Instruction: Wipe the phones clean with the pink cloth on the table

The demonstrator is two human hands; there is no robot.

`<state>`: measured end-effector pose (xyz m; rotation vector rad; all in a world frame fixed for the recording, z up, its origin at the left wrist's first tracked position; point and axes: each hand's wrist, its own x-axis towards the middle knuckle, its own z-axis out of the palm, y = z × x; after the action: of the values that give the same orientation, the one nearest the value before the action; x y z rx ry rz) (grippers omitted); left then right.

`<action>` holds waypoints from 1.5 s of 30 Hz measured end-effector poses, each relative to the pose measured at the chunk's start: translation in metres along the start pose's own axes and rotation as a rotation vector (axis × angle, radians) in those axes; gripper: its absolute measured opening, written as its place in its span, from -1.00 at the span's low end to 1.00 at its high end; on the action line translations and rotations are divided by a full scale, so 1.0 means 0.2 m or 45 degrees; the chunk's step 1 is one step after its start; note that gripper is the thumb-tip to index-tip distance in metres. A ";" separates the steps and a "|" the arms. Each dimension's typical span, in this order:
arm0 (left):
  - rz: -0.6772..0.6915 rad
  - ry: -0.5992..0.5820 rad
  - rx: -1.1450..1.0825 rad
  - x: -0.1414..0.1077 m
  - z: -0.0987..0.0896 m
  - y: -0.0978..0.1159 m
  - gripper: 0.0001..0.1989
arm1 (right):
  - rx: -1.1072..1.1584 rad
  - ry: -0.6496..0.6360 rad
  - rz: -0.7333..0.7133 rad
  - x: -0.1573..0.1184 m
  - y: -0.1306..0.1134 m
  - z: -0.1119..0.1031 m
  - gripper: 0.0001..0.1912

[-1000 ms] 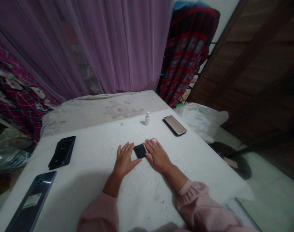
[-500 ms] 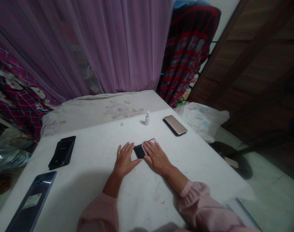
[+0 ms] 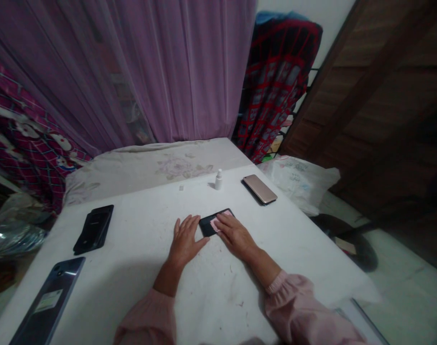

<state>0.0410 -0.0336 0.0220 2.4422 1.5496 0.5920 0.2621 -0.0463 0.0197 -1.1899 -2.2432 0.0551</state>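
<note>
A black phone (image 3: 208,225) lies flat on the white table (image 3: 132,268), just in front of my hands. On its screen sits a small pink cloth (image 3: 216,224), pressed down under the fingers of my right hand (image 3: 234,235). The cloth's lower edge is hidden by those fingers. My left hand (image 3: 185,239) rests palm down with its fingers apart, holding nothing. Its thumb and fingertips lie right beside the phone's left end, and I cannot tell whether they touch it.
A small white dropper bottle (image 3: 218,180) and a rose-gold phone (image 3: 259,189) stand toward the far edge. Two more dark phones (image 3: 93,230) (image 3: 48,299) lie at the left. Beyond the table are pale bedding (image 3: 157,167), a white plastic bag (image 3: 300,184) and a purple curtain (image 3: 175,67).
The pink cloth has slid from the phone's far right corner onto its screen, toward me and left, with my right hand. More of the black phone now shows. My left hand stays put.
</note>
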 end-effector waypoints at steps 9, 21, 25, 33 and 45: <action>0.172 0.109 0.026 0.00 -0.03 0.03 -0.62 | 0.861 0.579 0.721 0.04 -0.01 -0.05 -0.60; -0.443 0.107 -0.230 0.10 -0.09 0.08 -0.67 | 1.573 1.191 1.301 0.05 0.14 -0.16 -0.53; -0.599 -0.181 -0.317 0.12 -0.12 0.08 -0.63 | 1.399 1.115 1.285 0.04 0.13 -0.12 -0.50; -0.544 -0.170 -0.079 0.11 -0.16 0.13 -0.77 | 0.762 0.753 0.901 0.10 0.00 -0.02 -0.51; -0.006 0.037 0.029 -0.03 0.02 0.03 -0.45 | -0.161 -0.212 0.171 0.04 -0.18 0.01 -0.44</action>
<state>0.0454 -0.0419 0.0189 2.4567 1.5806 0.6149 0.2320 -0.0610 0.0327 -1.4508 -2.3360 0.0679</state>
